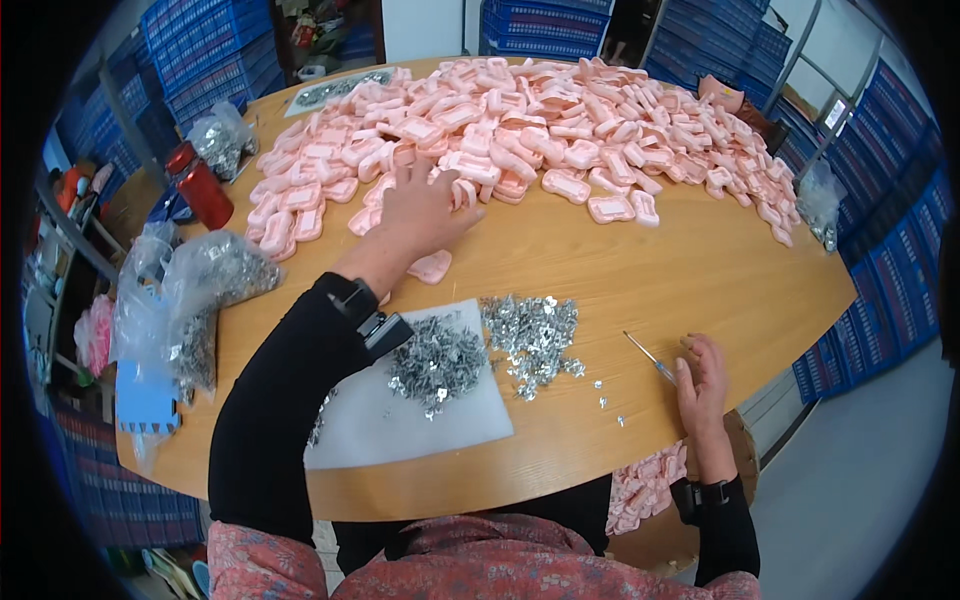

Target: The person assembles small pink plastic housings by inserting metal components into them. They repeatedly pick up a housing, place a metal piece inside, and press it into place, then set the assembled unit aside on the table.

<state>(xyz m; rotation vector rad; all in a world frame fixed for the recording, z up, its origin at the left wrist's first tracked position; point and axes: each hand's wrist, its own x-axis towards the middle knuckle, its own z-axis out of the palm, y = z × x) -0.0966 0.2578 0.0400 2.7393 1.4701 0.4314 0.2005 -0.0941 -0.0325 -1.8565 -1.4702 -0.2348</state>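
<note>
My left hand reaches over the near edge of a big heap of pink plastic shells, fingers apart and touching the pieces. No piece shows clearly gripped in it. One loose pink shell lies under the wrist side of that hand. At the table's right front, my right hand rests with fingers curled around the near end of a slim pointed metal tool, whose tip points away to the left; its kind is hard to make out. Between my arms lie small silver metal clips and a darker grey pile of metal parts.
A white foam sheet lies under the grey pile. Clear bags of metal parts and a red bottle stand at the left. Below the right table edge is a box of pink shells. Blue crates are stacked around.
</note>
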